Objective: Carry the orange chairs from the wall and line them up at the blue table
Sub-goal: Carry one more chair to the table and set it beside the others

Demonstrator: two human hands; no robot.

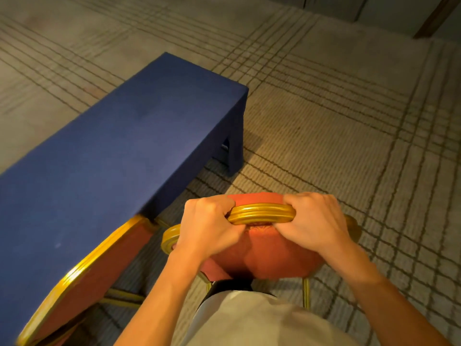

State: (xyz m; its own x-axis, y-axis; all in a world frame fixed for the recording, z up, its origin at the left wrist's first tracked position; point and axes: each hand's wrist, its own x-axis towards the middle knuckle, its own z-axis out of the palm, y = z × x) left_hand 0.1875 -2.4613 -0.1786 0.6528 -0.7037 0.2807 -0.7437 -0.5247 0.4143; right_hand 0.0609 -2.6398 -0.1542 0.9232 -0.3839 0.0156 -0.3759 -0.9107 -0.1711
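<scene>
From the head camera, looking down: the person stands close behind an orange chair (262,260), with both hands on the gold top rail (259,214) of its back. The left hand (207,228) is wrapped round the rail's left end and the right hand (316,221) round its right end, fingers curled over the front and thumbs behind, a firm two-handed hold. The chair faces the near long side of the blue table (112,151), close to the table's right end. I cannot tell whether its legs are on the carpet (349,121) or just off it.

To the left, a second orange chair (99,268) is already tucked in, its back touching or almost touching the table's edge.

The two gold frames sit just beside each other, so a push that drifts left may knock them together and shove the placed chair out of line. A drift right may leave this chair hanging past the table's corner leg (235,151). If the chair is dragged rather than lifted, a leg may snag the carpet and twist it askew.
</scene>
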